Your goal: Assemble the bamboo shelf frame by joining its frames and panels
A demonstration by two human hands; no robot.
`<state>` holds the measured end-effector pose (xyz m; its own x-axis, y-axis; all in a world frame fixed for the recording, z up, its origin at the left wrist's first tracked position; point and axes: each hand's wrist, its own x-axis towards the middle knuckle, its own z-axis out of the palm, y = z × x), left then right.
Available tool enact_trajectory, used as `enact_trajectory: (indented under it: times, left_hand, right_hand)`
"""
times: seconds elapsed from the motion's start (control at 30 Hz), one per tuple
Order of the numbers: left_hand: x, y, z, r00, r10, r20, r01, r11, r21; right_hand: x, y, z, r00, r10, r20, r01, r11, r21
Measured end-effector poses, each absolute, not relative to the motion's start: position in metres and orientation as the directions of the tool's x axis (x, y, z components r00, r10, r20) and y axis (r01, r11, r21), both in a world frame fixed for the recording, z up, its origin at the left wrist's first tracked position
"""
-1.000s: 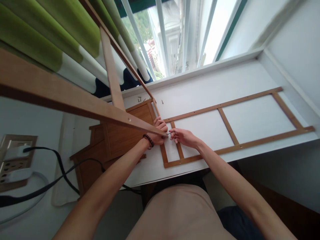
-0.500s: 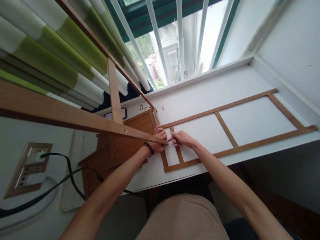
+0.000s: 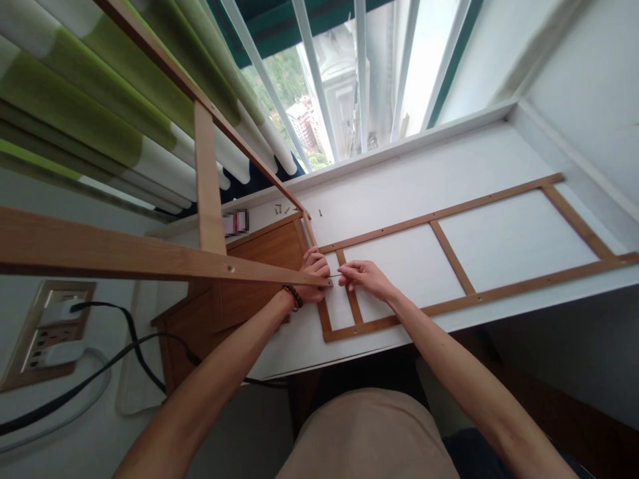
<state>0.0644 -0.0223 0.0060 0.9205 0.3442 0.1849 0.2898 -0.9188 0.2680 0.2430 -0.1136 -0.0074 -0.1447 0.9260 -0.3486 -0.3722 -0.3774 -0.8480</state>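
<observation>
Thin rod [image 3: 334, 275] pinched between thumb and fingertips of right hand [image 3: 367, 278]; its far tip is aimed at left hand [image 3: 314, 271], contact can't be told. Raised wooden frame [image 3: 150, 264] is gripped by left hand near its lower rail end, fingers wrapped. Flat wooden frame [image 3: 452, 258] is laid on white sill [image 3: 479, 159], under and right of the hands. Wooden panels [image 3: 267, 259] are stacked left; loose screws [image 3: 278, 209] are scattered behind.

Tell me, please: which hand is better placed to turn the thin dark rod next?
Probably the right hand: it pinches the thin dark rod, whereas the left hand grips the raised brown wooden frame near its end.
</observation>
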Motion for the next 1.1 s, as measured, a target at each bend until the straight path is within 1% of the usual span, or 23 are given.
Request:
enact_trajectory:
  times: [0.17, 0.3, 0.47, 0.6, 0.7, 0.83, 0.87, 0.9, 0.93, 1.0, 1.1]
  left_hand:
    - [0.064, -0.022, 0.008, 0.924, 0.341, 0.17, 0.289, -0.918, 0.272]
    - [0.063, -0.022, 0.008, 0.929, 0.334, 0.161, 0.286, -0.921, 0.263]
    - [0.063, -0.022, 0.008, 0.925, 0.34, 0.168, 0.293, -0.921, 0.256]
    - [0.063, -0.022, 0.009, 0.927, 0.334, 0.169, 0.286, -0.923, 0.257]
    - [0.063, -0.022, 0.009, 0.927, 0.331, 0.176, 0.28, -0.923, 0.264]
    - [0.063, -0.022, 0.007, 0.925, 0.328, 0.191, 0.273, -0.925, 0.264]
    - [0.063, -0.021, 0.006, 0.925, 0.328, 0.192, 0.274, -0.925, 0.262]
    - [0.063, -0.021, 0.006, 0.925, 0.328, 0.192, 0.275, -0.926, 0.259]
    - [0.063, -0.021, 0.006, 0.925, 0.329, 0.192, 0.276, -0.926, 0.257]
    - [0.064, -0.022, 0.007, 0.923, 0.33, 0.197, 0.277, -0.926, 0.255]
    - [0.064, -0.022, 0.009, 0.923, 0.326, 0.202, 0.272, -0.927, 0.258]
  right_hand:
    - [0.25, -0.123, -0.003, -0.147, 0.915, -0.377, -0.197, -0.4, -0.895]
    - [0.253, -0.124, -0.001, -0.117, 0.936, -0.331, -0.045, -0.338, -0.94]
    - [0.251, -0.121, -0.002, -0.16, 0.946, -0.283, 0.081, -0.273, -0.959]
    - [0.249, -0.121, -0.003, -0.182, 0.948, -0.263, 0.134, -0.241, -0.961]
    - [0.252, -0.118, 0.0, -0.195, 0.961, -0.198, 0.203, -0.158, -0.966]
    - [0.255, -0.109, 0.01, -0.22, 0.975, -0.037, 0.378, 0.05, -0.925]
    - [0.254, -0.107, 0.012, -0.221, 0.975, -0.017, 0.383, 0.071, -0.921]
    - [0.253, -0.106, 0.013, -0.212, 0.977, -0.019, 0.354, 0.058, -0.933]
    - [0.252, -0.106, 0.013, -0.193, 0.98, -0.047, 0.291, 0.012, -0.957]
    - [0.247, -0.107, 0.009, -0.139, 0.979, -0.152, 0.105, -0.138, -0.985]
    - [0.241, -0.114, 0.001, -0.072, 0.947, -0.312, -0.135, -0.319, -0.938]
